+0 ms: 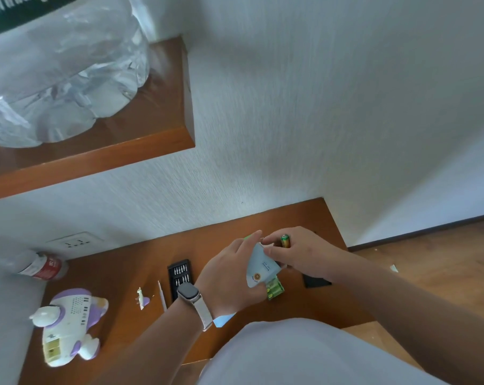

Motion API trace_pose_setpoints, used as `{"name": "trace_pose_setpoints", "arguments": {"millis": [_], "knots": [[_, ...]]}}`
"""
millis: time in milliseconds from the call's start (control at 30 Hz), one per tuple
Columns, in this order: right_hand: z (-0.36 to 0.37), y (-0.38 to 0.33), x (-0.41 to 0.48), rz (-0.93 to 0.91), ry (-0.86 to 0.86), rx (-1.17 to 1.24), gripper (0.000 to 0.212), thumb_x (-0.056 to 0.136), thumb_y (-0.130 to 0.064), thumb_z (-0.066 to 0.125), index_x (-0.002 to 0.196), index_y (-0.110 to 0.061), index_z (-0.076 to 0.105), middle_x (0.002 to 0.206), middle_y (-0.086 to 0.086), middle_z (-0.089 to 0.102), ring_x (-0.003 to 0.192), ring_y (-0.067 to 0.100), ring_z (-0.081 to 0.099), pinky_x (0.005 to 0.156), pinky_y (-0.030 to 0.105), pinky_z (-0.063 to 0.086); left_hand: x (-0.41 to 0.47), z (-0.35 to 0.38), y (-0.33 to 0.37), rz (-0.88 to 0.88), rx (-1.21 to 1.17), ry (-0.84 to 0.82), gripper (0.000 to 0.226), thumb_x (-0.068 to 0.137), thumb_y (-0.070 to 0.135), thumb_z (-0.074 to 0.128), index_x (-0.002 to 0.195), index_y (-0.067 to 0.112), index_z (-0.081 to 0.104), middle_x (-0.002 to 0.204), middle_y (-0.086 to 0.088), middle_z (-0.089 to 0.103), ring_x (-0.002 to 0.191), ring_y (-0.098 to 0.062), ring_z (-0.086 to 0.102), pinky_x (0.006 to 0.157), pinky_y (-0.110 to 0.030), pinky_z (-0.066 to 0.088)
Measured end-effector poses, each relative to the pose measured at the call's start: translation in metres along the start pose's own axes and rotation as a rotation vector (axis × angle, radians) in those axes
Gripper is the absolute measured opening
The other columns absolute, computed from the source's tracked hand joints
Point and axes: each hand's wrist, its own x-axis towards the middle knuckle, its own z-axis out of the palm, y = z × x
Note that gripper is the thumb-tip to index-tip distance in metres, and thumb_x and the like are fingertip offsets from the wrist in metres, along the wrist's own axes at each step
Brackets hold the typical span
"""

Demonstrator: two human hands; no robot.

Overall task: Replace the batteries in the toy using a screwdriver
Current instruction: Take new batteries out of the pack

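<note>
From my head camera, my left hand (229, 276) grips the battery pack (263, 269) over the bench's (118, 276) far right part while my right hand (304, 254) pinches one upright battery (285, 240) free, and the toy (68, 326) lies open-bayed at the near left corner, closer to my left hand.

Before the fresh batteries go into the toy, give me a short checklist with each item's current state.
1. Toy lying with battery compartment exposed: ok.
2. Compartment emptied of old cells: cannot tell.
3. Loose battery in right hand: ok.
4. Battery pack gripped by left hand: ok.
5. Screwdriver and bit case on the table: ok.
6. Battery cover beside the toy: cannot tell.
</note>
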Motion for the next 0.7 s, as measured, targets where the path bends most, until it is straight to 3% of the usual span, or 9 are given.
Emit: {"name": "trace_pose_setpoints", "arguments": {"millis": [133,267,467,567,700], "knots": [[-0.006,0.0,0.001,0.008,0.081,-0.082,0.012,0.096,-0.049,0.055,0.1,-0.037,0.057,0.095,-0.01,0.065,0.09,0.007,0.067,0.06,0.02,0.058,0.001,-0.001,-0.001,0.004,-0.008,0.014,0.094,0.065,0.063,0.051,0.151,0.039,0.021,0.13,0.011,0.057,0.093,-0.001,0.047,0.057,-0.005,0.036],[-0.012,-0.002,0.004,0.022,0.078,-0.134,0.023,0.094,-0.051,0.056,0.086,-0.03,0.062,0.082,-0.007,0.07,0.085,0.011,0.07,0.068,0.034,0.06,0.002,-0.002,-0.001,0.01,-0.04,0.027,0.093,0.065,0.063,0.052,0.151,0.038,0.027,0.131,0.012,0.058,0.095,-0.001,0.048,0.057,-0.003,0.034],[-0.012,-0.003,0.012,0.055,0.047,-0.004,0.027,0.095,-0.047,0.057,0.086,-0.023,0.067,0.076,-0.01,0.073,0.077,0.007,0.072,0.064,0.019,0.058,0.005,-0.004,-0.003,-0.002,-0.063,0.011,0.098,0.069,0.056,0.065,0.154,0.038,0.02,0.136,0.011,0.055,0.098,0.0,0.044,0.061,-0.002,0.033],[-0.012,-0.006,0.016,0.115,0.158,0.163,0.03,0.097,-0.039,0.054,0.077,-0.019,0.065,0.069,-0.003,0.069,0.069,0.012,0.071,0.062,0.019,0.057,0.005,-0.005,-0.005,-0.031,-0.105,0.0,0.1,0.065,0.063,0.056,0.154,0.04,0.016,0.136,0.011,0.054,0.096,-0.002,0.045,0.062,-0.003,0.034],[-0.008,-0.011,0.021,0.276,0.328,0.629,0.035,0.099,-0.028,0.052,0.075,-0.007,0.066,0.068,0.005,0.064,0.057,0.011,0.068,0.054,0.022,0.054,0.006,-0.005,-0.007,-0.048,-0.15,-0.029,0.098,0.065,0.062,0.058,0.148,0.052,0.006,0.139,0.011,0.052,0.099,-0.003,0.048,0.06,-0.005,0.037]]}}
